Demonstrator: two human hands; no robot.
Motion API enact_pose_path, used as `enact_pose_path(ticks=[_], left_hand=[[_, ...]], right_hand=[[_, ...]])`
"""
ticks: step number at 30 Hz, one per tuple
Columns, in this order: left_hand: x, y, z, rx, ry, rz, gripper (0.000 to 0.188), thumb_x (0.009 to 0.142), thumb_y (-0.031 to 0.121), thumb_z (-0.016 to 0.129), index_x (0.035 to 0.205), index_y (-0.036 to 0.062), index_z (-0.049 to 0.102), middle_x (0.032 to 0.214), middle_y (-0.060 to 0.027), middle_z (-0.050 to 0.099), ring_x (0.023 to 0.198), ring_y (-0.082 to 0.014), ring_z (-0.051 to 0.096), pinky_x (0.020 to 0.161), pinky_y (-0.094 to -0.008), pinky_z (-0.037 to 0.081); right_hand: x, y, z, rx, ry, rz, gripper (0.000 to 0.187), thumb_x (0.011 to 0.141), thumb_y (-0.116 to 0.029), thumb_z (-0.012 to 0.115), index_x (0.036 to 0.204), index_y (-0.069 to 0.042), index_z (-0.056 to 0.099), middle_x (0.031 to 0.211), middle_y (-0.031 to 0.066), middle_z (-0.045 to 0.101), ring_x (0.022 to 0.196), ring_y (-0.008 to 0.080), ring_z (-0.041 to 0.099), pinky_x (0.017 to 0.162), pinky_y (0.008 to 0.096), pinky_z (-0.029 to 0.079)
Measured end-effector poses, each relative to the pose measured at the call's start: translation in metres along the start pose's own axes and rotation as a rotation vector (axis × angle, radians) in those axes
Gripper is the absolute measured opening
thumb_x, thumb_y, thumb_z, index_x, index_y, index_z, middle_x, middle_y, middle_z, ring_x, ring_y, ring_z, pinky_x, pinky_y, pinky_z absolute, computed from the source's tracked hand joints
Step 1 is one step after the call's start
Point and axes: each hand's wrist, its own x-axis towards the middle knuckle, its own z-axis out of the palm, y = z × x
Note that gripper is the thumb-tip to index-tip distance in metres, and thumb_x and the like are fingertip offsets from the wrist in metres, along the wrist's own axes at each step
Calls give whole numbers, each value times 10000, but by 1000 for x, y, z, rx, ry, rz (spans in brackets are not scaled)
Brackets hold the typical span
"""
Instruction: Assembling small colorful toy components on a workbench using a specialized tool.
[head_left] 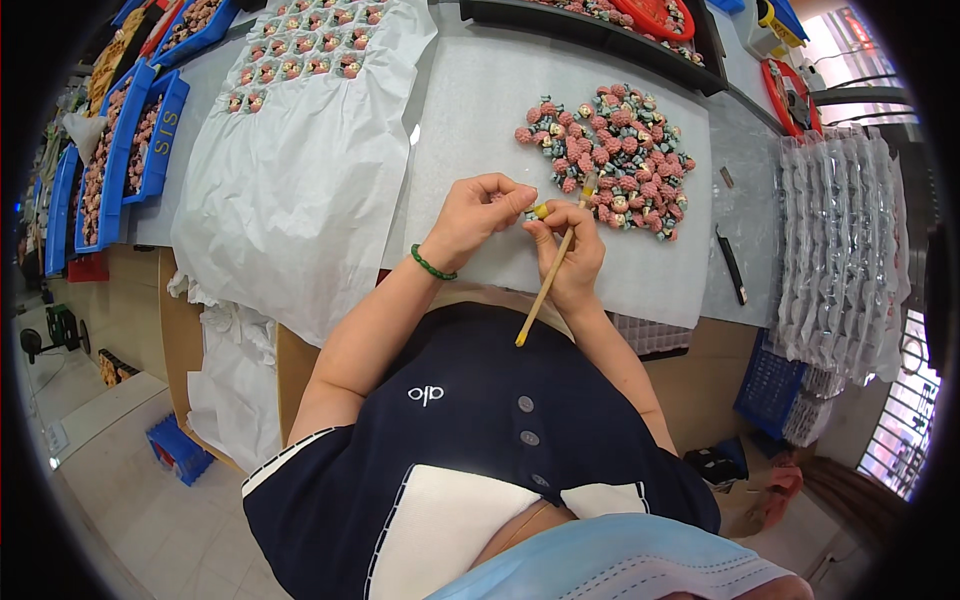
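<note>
In front of my body both hands meet over the white foam sheet (450, 130). My left hand (474, 218), with a green bead bracelet at its wrist, is closed in a pinch, and what its fingertips hold is too small to make out. A thin wooden-handled brush (545, 290) slants through my closed right hand (574, 258), its yellow-tipped handle end toward me and its other end by the pile. At the right fingertips, close to the left ones, shows a small yellow piece (541, 211). Just beyond lies a heap of small pink-and-grey figurines (625, 155).
Figurines stand in rows on white paper (290, 170) at the left. Blue bins (158, 135) of figurines line the far left. A black tray (600, 38) borders the back. Right of the foam lie a black knife-like tool (731, 265) and stacked clear blister trays (840, 250).
</note>
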Motion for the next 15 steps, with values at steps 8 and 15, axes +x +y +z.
enact_pose_path(ticks=[8, 15], left_hand=[[0, 0, -4, 7, -16, -10, 190, 829, 199, 594, 861, 13, 617, 666, 18, 519, 576, -38, 417, 506, -169, 322], [1, -1, -6, -86, -12, -45, 217, 846, 221, 569, 897, 13, 606, 669, 20, 504, 581, -48, 426, 516, -174, 330]], right_hand=[[2, 0, 1, 16, -4, 22, 236, 737, 8, 661, 848, -17, 454, 872, 79, 549, 718, 90, 518, 650, 197, 445], [-1, -3, -3, 22, -65, 85, 301, 701, 19, 689, 880, -16, 450, 920, 98, 545, 772, 131, 572, 692, 234, 486]])
